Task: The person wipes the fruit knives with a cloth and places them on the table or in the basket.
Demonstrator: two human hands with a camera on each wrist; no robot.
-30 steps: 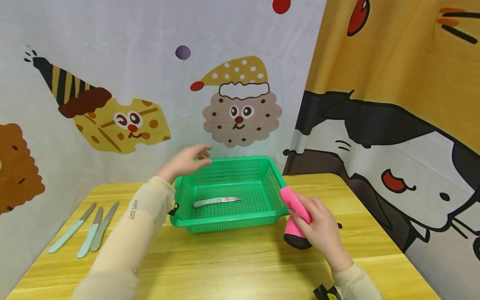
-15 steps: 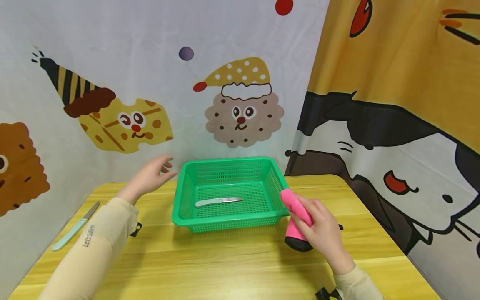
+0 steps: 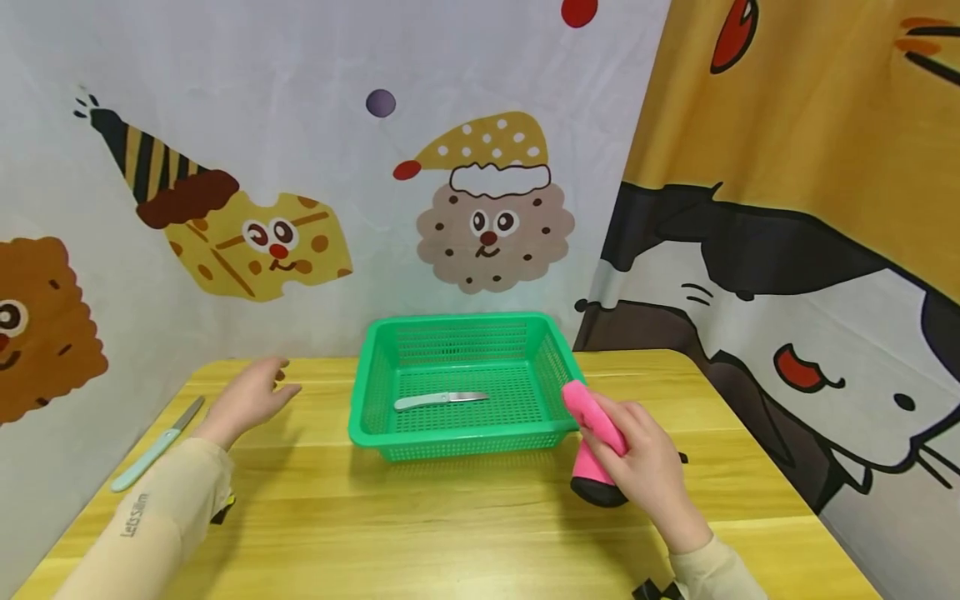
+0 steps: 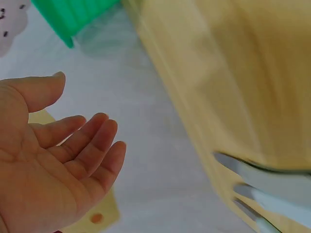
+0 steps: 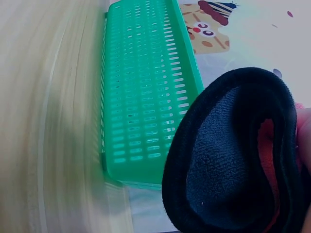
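Observation:
My left hand is above the table's left side, its fingers loosely bent and nothing in them. Just left of it lies a paring knife with a mint-green handle. Two more similar knives are hidden by the arm in the head view; the left wrist view shows the three knives together. My right hand grips a folded pink cloth with a black edge, at the right front corner of a green basket. In the right wrist view the cloth's dark fuzzy inside shows. Another paring knife lies in the basket.
The basket stands on a yellow wood-grain table, near its back edge. Behind it hangs a pale cloth backdrop with cartoon prints, and a cartoon curtain closes off the right side.
My left hand has moved from over the basket's left rim leftward and down to near the knives, its arm now covering two of them. The right hand keeps holding the pink cloth in place.

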